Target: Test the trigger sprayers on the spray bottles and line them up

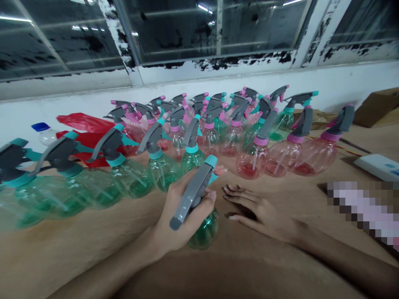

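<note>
My left hand (174, 216) is wrapped round the neck of a green spray bottle (204, 230) with a grey trigger head and teal collar, standing on the brown tabletop (62, 249) near me. My right hand (255, 209) lies flat on the table just right of that bottle, fingers stretched out, holding nothing. Beyond both hands stand several finished spray bottles: green ones (162, 166) with teal collars on the left, pink ones (254, 160) with pink collars in the middle and right.
Red plastic bags (82, 124) and a white bottle with a blue cap (45, 133) lie behind the green bottles. A white power strip (378, 166) and cardboard boxes (378, 106) sit at the right. A white wall and windows run along the back.
</note>
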`<control>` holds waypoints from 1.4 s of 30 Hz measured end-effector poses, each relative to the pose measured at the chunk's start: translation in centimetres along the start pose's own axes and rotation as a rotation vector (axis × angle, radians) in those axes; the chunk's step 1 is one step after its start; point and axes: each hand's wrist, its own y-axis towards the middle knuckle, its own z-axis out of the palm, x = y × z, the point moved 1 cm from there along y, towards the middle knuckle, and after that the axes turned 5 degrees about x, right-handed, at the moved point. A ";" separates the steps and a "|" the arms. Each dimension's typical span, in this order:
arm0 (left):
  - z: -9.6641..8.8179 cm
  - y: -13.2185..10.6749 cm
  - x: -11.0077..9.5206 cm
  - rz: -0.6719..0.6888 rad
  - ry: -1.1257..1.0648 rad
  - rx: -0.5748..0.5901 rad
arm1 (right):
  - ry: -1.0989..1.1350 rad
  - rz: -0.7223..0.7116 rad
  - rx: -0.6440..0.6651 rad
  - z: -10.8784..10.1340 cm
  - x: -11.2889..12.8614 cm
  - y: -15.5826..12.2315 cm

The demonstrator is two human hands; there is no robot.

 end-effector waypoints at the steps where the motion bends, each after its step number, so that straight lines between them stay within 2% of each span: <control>1: 0.0 0.0 0.0 -0.003 0.003 -0.006 | 0.004 -0.002 -0.006 0.0 0.0 0.0; 11: -0.1 0.5 -1.0 0.041 -0.031 0.018 | -0.019 -0.001 -0.001 0.0 0.0 0.0; 17: 0.0 0.5 -1.2 0.014 -0.045 0.005 | 0.007 0.002 -0.011 -0.1 0.1 0.0; 20: 0.0 0.6 -1.3 0.052 -0.021 -0.026 | 0.014 0.004 -0.016 -0.1 0.1 0.0; 30: -0.1 0.2 -0.5 0.027 -0.033 -0.018 | -0.005 0.013 -0.009 0.0 0.1 0.0; 42: 0.0 0.4 -0.9 0.044 0.006 -0.016 | -0.035 0.023 0.027 -0.1 0.1 0.0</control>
